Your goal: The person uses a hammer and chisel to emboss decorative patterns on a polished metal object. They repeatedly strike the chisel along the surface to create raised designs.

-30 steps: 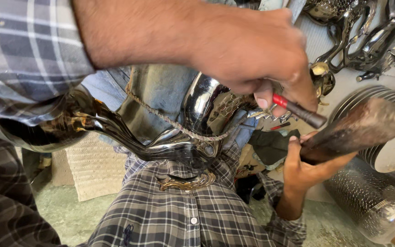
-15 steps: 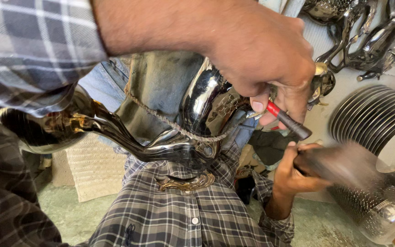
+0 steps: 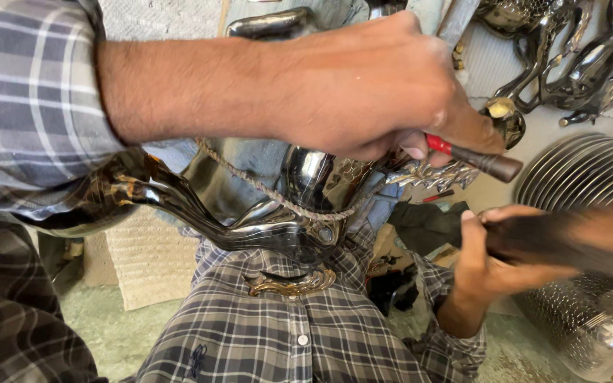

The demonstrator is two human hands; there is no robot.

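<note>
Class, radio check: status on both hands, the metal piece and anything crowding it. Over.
Left hand gripping red-handled tool against shiny metal piece. Right hand shut on blurred dark mallet. Stacked metal plates close alongside.

Left hand [image 3: 363,92] is sitting above the metal piece [image 3: 299,191] lying across the lap. Right hand [image 3: 491,262] is lying right of it, stacked plates [image 3: 583,174] behind.

Floor and pale surface under the metalwork

A greenish floor [image 3: 108,333] carried a beige woven mat [image 3: 147,259] at the lower left. To the right, a pale surface [image 3: 533,128] bore a fanned stack of shiny metal plates [image 3: 583,174], dark curved metal castings [image 3: 576,64] above them, and a perforated metal vessel [image 3: 590,326] near the bottom corner.
</note>
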